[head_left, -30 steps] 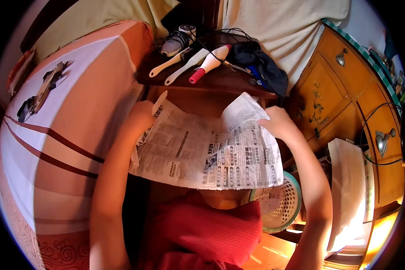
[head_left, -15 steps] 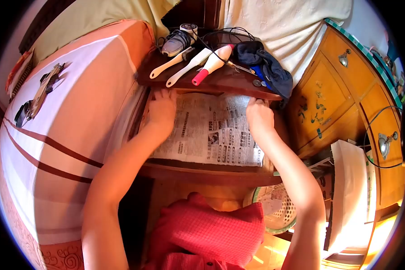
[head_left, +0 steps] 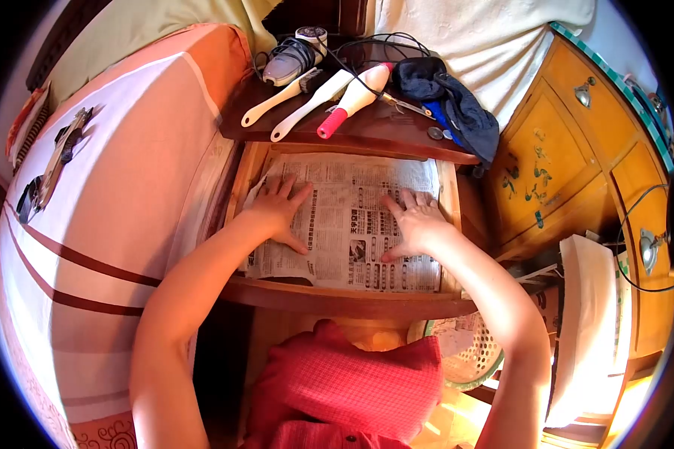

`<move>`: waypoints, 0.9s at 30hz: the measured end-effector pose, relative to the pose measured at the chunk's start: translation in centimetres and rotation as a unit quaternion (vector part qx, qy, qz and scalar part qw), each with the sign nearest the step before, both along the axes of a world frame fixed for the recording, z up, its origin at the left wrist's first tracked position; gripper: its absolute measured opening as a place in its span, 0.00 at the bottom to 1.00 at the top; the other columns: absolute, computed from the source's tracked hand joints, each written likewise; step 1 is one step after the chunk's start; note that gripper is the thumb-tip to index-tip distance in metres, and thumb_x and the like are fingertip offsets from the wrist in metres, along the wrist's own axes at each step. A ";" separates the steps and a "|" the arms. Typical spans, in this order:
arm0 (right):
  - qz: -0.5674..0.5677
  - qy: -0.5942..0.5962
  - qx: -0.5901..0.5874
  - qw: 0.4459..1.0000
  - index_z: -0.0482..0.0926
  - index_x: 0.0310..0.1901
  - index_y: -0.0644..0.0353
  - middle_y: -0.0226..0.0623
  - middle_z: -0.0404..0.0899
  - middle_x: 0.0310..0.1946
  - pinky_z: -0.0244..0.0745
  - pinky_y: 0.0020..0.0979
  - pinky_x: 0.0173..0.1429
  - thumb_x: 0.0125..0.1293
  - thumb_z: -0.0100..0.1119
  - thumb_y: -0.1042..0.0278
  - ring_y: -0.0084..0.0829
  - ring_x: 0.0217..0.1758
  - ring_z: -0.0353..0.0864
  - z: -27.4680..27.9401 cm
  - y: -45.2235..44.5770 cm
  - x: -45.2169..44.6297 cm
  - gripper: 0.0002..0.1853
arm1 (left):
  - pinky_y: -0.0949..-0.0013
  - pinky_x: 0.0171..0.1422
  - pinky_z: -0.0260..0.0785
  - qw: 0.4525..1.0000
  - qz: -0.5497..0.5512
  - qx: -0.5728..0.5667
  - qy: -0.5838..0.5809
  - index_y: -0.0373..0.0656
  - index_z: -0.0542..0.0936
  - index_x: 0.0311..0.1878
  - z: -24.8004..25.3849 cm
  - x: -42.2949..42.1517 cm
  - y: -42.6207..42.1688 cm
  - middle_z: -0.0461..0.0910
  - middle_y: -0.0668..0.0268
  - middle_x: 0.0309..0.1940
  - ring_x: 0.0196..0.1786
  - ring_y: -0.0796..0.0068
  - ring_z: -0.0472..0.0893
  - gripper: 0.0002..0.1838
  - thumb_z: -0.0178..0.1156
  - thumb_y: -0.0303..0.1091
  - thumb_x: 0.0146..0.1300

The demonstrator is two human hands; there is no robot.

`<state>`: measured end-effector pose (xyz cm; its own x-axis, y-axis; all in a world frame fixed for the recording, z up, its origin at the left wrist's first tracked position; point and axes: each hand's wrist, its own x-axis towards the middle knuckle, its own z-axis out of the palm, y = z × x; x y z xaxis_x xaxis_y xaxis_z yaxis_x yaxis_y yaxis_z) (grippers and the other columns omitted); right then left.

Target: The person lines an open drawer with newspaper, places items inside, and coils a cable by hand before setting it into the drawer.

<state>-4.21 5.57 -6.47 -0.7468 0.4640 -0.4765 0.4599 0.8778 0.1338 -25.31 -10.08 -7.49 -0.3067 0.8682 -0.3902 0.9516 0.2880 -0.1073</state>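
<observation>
A printed newspaper sheet lies flat inside the pulled-out wooden drawer. My left hand rests on the sheet's left part, palm down with fingers spread. On the right part of the paper lies my right hand, its fingers also apart. Neither hand holds anything. At the front left corner of the drawer, a dark patch shows beside the paper's edge.
On the nightstand top lie brushes, a white and red hair tool, cables, coins and a dark cloth. A bed stands left, a yellow cabinet right. Below right is a perforated basket.
The newspaper has gone from being held up in both hands to lying in the drawer. Both hands have let go of its far edge, moved nearer and spread their fingers on it.
</observation>
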 end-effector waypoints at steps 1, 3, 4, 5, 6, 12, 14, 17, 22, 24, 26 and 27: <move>0.001 0.016 0.021 1.000 0.41 0.72 0.55 0.57 0.38 0.71 0.42 0.49 0.74 0.37 0.67 0.28 0.55 0.74 0.40 0.4 -0.1 0.1 0.66 | 0.51 0.75 0.40 1.000 -0.004 0.005 -0.012 0.52 0.38 0.74 0.2 -0.1 0.1 0.38 0.48 0.73 0.74 0.48 0.42 0.74 0.73 0.67 0.26; 0.004 0.033 0.042 0.999 0.41 0.72 0.58 0.59 0.39 0.71 0.41 0.47 0.75 0.37 0.68 0.29 0.55 0.74 0.40 1.3 -0.6 0.2 0.67 | 0.52 0.75 0.39 0.999 -0.025 -0.012 0.023 0.52 0.37 0.74 1.4 0.4 -0.2 0.38 0.48 0.73 0.74 0.48 0.42 0.75 0.73 0.66 0.25; 0.021 0.028 0.046 0.998 0.41 0.71 0.61 0.59 0.39 0.71 0.41 0.46 0.75 0.36 0.68 0.29 0.54 0.74 0.40 1.8 -1.0 0.2 0.68 | 0.52 0.75 0.39 0.997 -0.048 -0.028 0.058 0.52 0.37 0.74 1.9 0.7 -0.3 0.38 0.48 0.73 0.75 0.49 0.42 0.75 0.74 0.66 0.25; 0.037 0.022 0.050 0.998 0.41 0.71 0.63 0.59 0.39 0.71 0.41 0.46 0.75 0.36 0.69 0.29 0.54 0.75 0.39 2.0 -1.2 0.2 0.69 | 0.52 0.75 0.39 0.997 -0.047 -0.030 0.059 0.52 0.37 0.74 1.7 1.0 -0.3 0.38 0.48 0.73 0.75 0.49 0.42 0.75 0.74 0.66 0.25; 0.038 0.021 0.047 0.998 0.41 0.71 0.63 0.59 0.39 0.71 0.41 0.46 0.75 0.36 0.69 0.29 0.54 0.75 0.39 1.6 -1.3 0.2 0.69 | 0.53 0.75 0.39 0.994 -0.048 -0.076 0.066 0.52 0.36 0.73 1.4 1.4 -0.4 0.39 0.49 0.73 0.75 0.50 0.42 0.76 0.75 0.65 0.23; -0.005 -0.072 0.038 0.997 0.41 0.69 0.70 0.61 0.41 0.70 0.37 0.44 0.76 0.36 0.68 0.28 0.52 0.75 0.39 1.1 -0.3 -0.4 0.70 | 0.53 0.75 0.40 0.985 -0.033 -0.125 0.112 0.54 0.34 0.73 0.2 0.4 0.2 0.39 0.50 0.73 0.75 0.52 0.44 0.79 0.78 0.60 0.20; -0.002 -0.074 0.065 0.995 0.41 0.69 0.71 0.60 0.41 0.70 0.36 0.43 0.76 0.36 0.67 0.28 0.51 0.75 0.40 1.3 -0.3 -0.4 0.70 | 0.54 0.75 0.40 0.986 -0.016 -0.119 0.117 0.54 0.33 0.73 0.1 0.1 0.2 0.39 0.50 0.73 0.75 0.52 0.44 0.80 0.78 0.60 0.19; 0.017 -0.012 0.053 0.998 0.41 0.69 0.71 0.59 0.43 0.70 0.38 0.43 0.76 0.35 0.69 0.30 0.50 0.75 0.41 1.7 -0.5 0.2 0.70 | 0.52 0.75 0.41 0.991 -0.038 -0.087 0.094 0.55 0.32 0.73 0.7 0.6 -0.1 0.38 0.50 0.73 0.74 0.50 0.43 0.82 0.80 0.56 0.17; 0.033 -0.121 0.097 0.987 0.42 0.69 0.70 0.60 0.44 0.70 0.40 0.44 0.76 0.36 0.71 0.34 0.51 0.74 0.43 1.0 -0.8 0.0 0.69 | 0.52 0.69 0.57 0.994 0.018 -0.109 0.021 0.58 0.30 0.72 0.1 1.1 -0.3 0.34 0.48 0.73 0.73 0.42 0.47 0.83 0.82 0.47 0.16; 0.030 -0.109 0.107 0.988 0.45 0.69 0.70 0.58 0.46 0.70 0.43 0.44 0.75 0.41 0.72 0.41 0.50 0.73 0.47 1.6 -0.9 0.1 0.62 | 0.54 0.68 0.59 0.995 0.011 -0.095 0.018 0.58 0.29 0.72 0.3 1.0 -0.4 0.34 0.48 0.73 0.72 0.41 0.48 0.82 0.82 0.47 0.17; 0.047 -0.034 0.071 0.996 0.47 0.69 0.68 0.58 0.47 0.69 0.46 0.45 0.74 0.45 0.71 0.45 0.49 0.73 0.48 1.6 -0.8 0.5 0.58 | 0.55 0.67 0.61 0.997 0.002 -0.080 0.015 0.59 0.29 0.72 0.7 1.2 -0.4 0.35 0.48 0.73 0.71 0.40 0.50 0.82 0.82 0.46 0.18; 0.066 0.039 0.032 0.997 0.48 0.69 0.66 0.57 0.48 0.69 0.48 0.45 0.74 0.49 0.70 0.50 0.48 0.73 0.49 1.5 -0.9 0.8 0.53 | 0.56 0.67 0.61 0.995 0.008 -0.099 0.026 0.58 0.30 0.72 0.7 1.6 -0.4 0.37 0.47 0.73 0.70 0.42 0.53 0.80 0.82 0.46 0.20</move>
<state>-3.41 4.66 -4.97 -0.8368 0.3861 -0.3881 0.3514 0.9225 0.1599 -23.66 -10.45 -6.76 -0.3452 0.7706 -0.5358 0.9384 0.2722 -0.2131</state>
